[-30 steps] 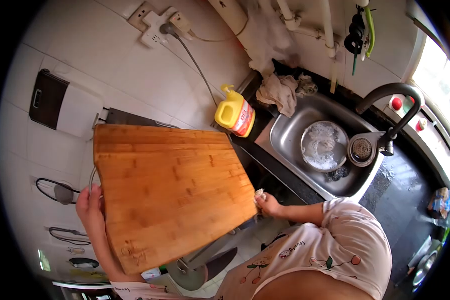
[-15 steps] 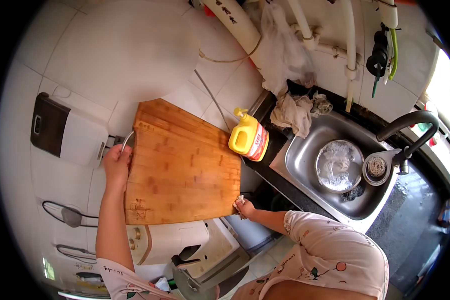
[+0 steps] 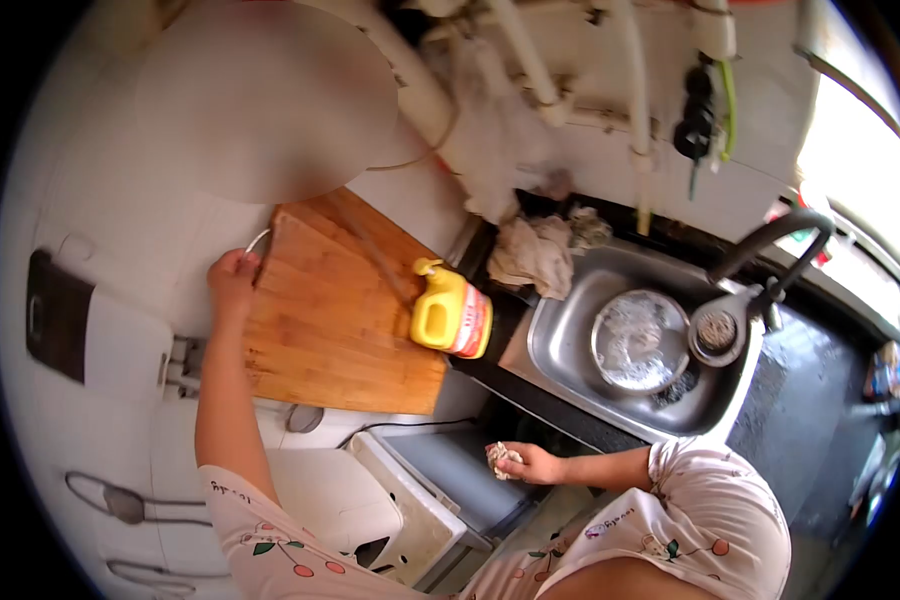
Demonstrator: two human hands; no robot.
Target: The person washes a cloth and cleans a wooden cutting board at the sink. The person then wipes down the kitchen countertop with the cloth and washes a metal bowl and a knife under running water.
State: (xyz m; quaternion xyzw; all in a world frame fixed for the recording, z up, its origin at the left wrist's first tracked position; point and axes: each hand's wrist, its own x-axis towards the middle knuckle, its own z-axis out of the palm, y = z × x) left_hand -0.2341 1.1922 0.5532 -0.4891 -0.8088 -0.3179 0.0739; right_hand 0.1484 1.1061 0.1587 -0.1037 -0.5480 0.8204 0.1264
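Note:
A wooden cutting board (image 3: 335, 310) stands tilted on the counter side, its far right edge behind a yellow pump jug (image 3: 450, 312). At the board's left edge, my left hand (image 3: 233, 280) is closed around its metal ring handle (image 3: 258, 240). My right hand (image 3: 532, 464) is away from the board, below the jug and left of the sink. Its fingers are wrapped round a crumpled, pale wet-looking cloth (image 3: 504, 461).
On the right, a steel sink (image 3: 560, 345) holds a bowl of suds (image 3: 640, 340) and a strainer (image 3: 718, 335) under a dark faucet (image 3: 805, 222). A crumpled rag (image 3: 532, 255) lies at its back corner. A white appliance (image 3: 335, 500) stands below the board.
My right hand has left the board's lower right corner and drawn back towards me with the cloth. My left hand still grips the ring. The whole view has shifted.

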